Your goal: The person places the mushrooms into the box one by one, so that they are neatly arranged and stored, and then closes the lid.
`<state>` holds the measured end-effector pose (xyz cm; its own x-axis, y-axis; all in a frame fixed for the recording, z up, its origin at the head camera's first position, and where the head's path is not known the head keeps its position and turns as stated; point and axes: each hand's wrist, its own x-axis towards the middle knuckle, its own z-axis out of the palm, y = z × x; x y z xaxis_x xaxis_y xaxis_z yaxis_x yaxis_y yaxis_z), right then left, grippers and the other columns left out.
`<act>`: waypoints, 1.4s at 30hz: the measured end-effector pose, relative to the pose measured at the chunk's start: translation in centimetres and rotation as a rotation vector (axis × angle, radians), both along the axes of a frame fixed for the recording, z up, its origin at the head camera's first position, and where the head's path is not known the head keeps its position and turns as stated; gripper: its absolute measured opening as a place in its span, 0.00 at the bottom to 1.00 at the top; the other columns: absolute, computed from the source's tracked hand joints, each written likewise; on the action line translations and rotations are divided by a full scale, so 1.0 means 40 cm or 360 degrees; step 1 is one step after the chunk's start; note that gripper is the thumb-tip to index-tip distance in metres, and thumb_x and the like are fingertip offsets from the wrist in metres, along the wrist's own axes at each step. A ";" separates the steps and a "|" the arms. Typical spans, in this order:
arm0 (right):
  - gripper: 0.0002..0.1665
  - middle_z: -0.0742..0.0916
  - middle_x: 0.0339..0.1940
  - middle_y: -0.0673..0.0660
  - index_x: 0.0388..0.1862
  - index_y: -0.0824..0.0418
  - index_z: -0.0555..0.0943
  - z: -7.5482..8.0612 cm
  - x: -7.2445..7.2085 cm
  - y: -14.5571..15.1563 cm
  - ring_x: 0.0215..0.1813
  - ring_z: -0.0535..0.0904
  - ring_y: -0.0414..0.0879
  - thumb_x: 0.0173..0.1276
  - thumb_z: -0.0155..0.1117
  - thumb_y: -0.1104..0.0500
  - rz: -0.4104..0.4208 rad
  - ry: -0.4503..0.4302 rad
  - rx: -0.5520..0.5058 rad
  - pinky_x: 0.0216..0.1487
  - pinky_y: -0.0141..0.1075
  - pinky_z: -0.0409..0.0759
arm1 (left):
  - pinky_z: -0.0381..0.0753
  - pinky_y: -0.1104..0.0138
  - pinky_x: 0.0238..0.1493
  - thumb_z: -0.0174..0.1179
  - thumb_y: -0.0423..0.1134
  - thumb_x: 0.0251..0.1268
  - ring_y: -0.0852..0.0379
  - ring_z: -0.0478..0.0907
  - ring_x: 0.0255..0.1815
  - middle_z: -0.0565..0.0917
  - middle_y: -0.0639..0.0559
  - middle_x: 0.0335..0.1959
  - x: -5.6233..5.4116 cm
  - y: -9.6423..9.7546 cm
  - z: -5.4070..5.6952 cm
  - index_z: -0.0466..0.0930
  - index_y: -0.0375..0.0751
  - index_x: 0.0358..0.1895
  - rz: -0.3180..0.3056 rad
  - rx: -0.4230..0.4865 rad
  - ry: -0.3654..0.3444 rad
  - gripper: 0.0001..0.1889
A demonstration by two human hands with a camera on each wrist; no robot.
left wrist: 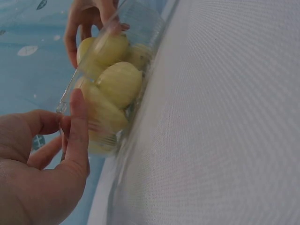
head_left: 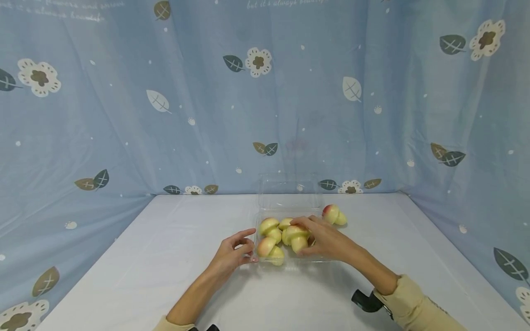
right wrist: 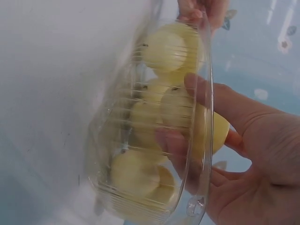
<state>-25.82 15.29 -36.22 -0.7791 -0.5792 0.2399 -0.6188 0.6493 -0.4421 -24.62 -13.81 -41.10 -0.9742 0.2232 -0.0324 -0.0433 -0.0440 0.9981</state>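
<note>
A clear plastic clamshell box (head_left: pixel 290 260) stands on the table with its lid (head_left: pixel 290 193) raised at the back. Several yellow-green, mushroom-shaped pieces (head_left: pixel 270 226) with reddish caps lie inside it. My right hand (head_left: pixel 329 239) reaches into the box's right half and grips one mushroom-shaped piece (head_left: pixel 297 236) between thumb and fingers. In the right wrist view, that hand's thumb and a fingertip show through the ribbed wall. At the box's left side, my left hand (left wrist: pixel 51 159) pinches the rim, its thumb in front of the wall.
One more mushroom-shaped piece (head_left: pixel 334 215) lies on the white tabletop (head_left: pixel 174 257), just right of the box's back corner. A blue curtain (head_left: pixel 290 105) with flowers and leaves hangs behind the table and along both sides.
</note>
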 end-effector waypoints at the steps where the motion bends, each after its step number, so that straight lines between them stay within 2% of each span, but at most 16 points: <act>1: 0.41 0.80 0.53 0.56 0.67 0.52 0.71 0.001 0.000 0.001 0.40 0.79 0.45 0.54 0.78 0.53 0.0008 -0.0022 -0.0009 0.39 0.28 0.78 | 0.87 0.64 0.42 0.57 0.30 0.66 0.58 0.73 0.36 0.72 0.49 0.41 0.000 0.000 -0.001 0.66 0.34 0.70 0.0000 0.0000 0.0002 0.28; 9: 0.43 0.78 0.56 0.60 0.67 0.53 0.71 0.001 0.001 -0.002 0.48 0.79 0.47 0.53 0.79 0.59 0.0110 -0.0172 -0.0122 0.41 0.31 0.86 | 0.87 0.64 0.41 0.57 0.30 0.66 0.58 0.74 0.36 0.73 0.50 0.40 -0.003 -0.002 -0.004 0.67 0.33 0.70 0.0001 -0.0006 0.0007 0.28; 14: 0.43 0.77 0.57 0.61 0.67 0.53 0.71 -0.003 -0.001 -0.004 0.53 0.76 0.50 0.53 0.78 0.63 0.0152 -0.0213 -0.0150 0.42 0.30 0.86 | 0.86 0.67 0.39 0.57 0.30 0.66 0.58 0.74 0.36 0.73 0.50 0.41 -0.002 -0.002 -0.004 0.67 0.35 0.70 0.0006 -0.0037 0.0008 0.28; 19: 0.43 0.75 0.56 0.62 0.68 0.52 0.71 -0.004 -0.003 -0.003 0.52 0.77 0.51 0.54 0.77 0.64 0.0176 -0.0243 -0.0145 0.42 0.27 0.85 | 0.85 0.68 0.38 0.57 0.31 0.66 0.58 0.74 0.36 0.73 0.50 0.41 0.000 -0.001 -0.003 0.67 0.35 0.70 0.0008 -0.0044 0.0007 0.28; 31: 0.42 0.74 0.57 0.62 0.71 0.52 0.70 -0.001 -0.002 0.005 0.54 0.76 0.55 0.57 0.75 0.63 0.0264 -0.0256 -0.0110 0.44 0.25 0.84 | 0.85 0.67 0.40 0.57 0.30 0.66 0.58 0.73 0.36 0.73 0.50 0.41 0.002 -0.001 -0.001 0.67 0.35 0.70 0.0007 -0.0031 0.0005 0.28; 35: 0.40 0.75 0.55 0.60 0.70 0.51 0.71 -0.001 -0.001 0.007 0.53 0.75 0.54 0.58 0.74 0.64 0.0278 -0.0251 -0.0104 0.44 0.23 0.83 | 0.86 0.67 0.40 0.57 0.30 0.66 0.58 0.73 0.36 0.73 0.49 0.41 0.002 -0.001 -0.001 0.67 0.35 0.70 0.0011 -0.0029 0.0005 0.28; 42: 0.33 0.77 0.55 0.57 0.66 0.48 0.76 -0.005 -0.005 0.004 0.51 0.75 0.49 0.62 0.68 0.68 0.0243 -0.0160 -0.0085 0.43 0.23 0.82 | 0.87 0.66 0.40 0.56 0.29 0.66 0.58 0.73 0.35 0.73 0.50 0.40 -0.001 0.000 -0.005 0.67 0.34 0.70 0.0006 -0.0011 0.0008 0.28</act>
<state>-26.01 15.44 -36.43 -0.7046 -0.6812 0.1988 -0.6593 0.5250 -0.5382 -24.65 -13.83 -41.29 -0.9752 0.2193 -0.0292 -0.0382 -0.0370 0.9986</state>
